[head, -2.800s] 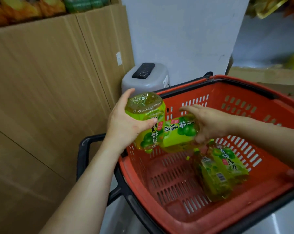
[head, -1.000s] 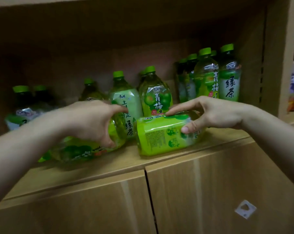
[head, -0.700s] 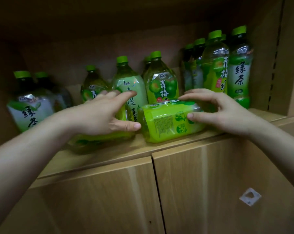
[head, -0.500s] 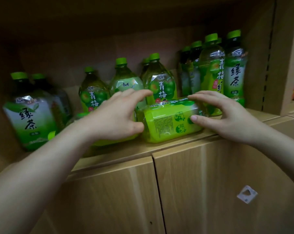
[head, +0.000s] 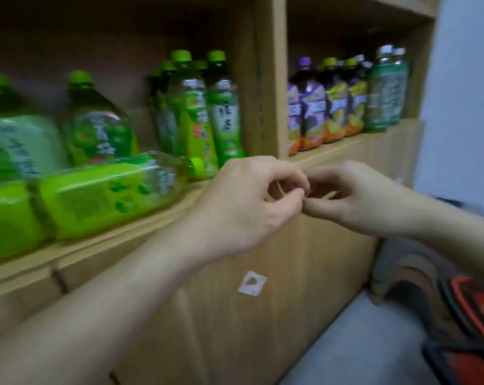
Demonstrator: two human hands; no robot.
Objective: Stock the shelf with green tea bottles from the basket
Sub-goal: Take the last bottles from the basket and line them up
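Note:
Two green tea bottles lie on their sides on the wooden shelf (head: 176, 209): one (head: 107, 193) with its cap pointing right, another (head: 4, 220) at the left edge. Several upright green tea bottles (head: 196, 118) stand behind them. My left hand (head: 246, 209) and my right hand (head: 354, 198) are off the bottles, in front of the shelf edge to the right. Their curled fingertips touch each other, and neither holds a bottle. A corner of the red basket (head: 477, 307) shows at the lower right.
A wooden divider (head: 271, 79) separates this bay from one with purple, yellow and green drink bottles (head: 343, 101). Cabinet doors (head: 235, 315) with a small white sticker sit under the shelf. Grey floor and a pale wall are on the right.
Both hands let go of the lying bottles and drew back to the right, meeting fingertip to fingertip. The view swung right, bringing the neighbouring bay and the basket corner into sight.

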